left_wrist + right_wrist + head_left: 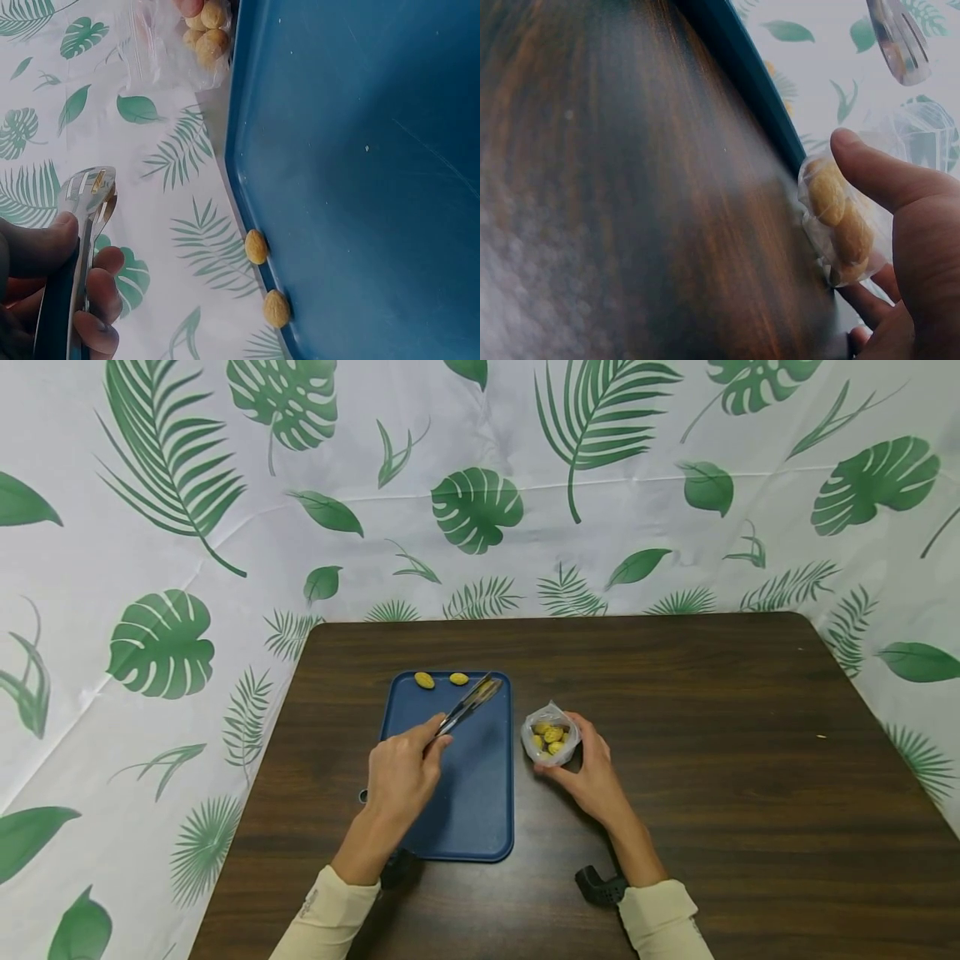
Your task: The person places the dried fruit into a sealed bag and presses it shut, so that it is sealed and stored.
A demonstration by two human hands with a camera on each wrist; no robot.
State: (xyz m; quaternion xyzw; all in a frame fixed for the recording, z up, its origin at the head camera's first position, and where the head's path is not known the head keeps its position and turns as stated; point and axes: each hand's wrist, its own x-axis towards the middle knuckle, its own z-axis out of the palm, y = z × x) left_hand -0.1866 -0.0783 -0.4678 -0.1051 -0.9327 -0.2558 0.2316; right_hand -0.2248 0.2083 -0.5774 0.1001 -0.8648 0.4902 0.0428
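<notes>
My left hand (pixel 401 774) grips a pair of metal tongs (pixel 459 714) over the upper part of the blue tray (pixel 472 802). Between the tongs' tips shows something yellowish, also visible through their slots in the left wrist view. Two yellow oval pieces with a rough skin, one piece (pixel 424 680) left of the other piece (pixel 459 678), lie along the tray's far edge. Right of the tray, my right hand (pixel 588 772) holds a clear plastic bag (pixel 528 727) with thumb and fingers around its side. Its mouth faces up, showing several more yellow pieces (pixel 851 232) inside.
The tray and bag are on a dark brown wooden table (pixel 735 760). Behind it hangs a white cloth (pixel 405 527) printed with green leaves. A small pale speck (pixel 821 737) lies on the table's right side.
</notes>
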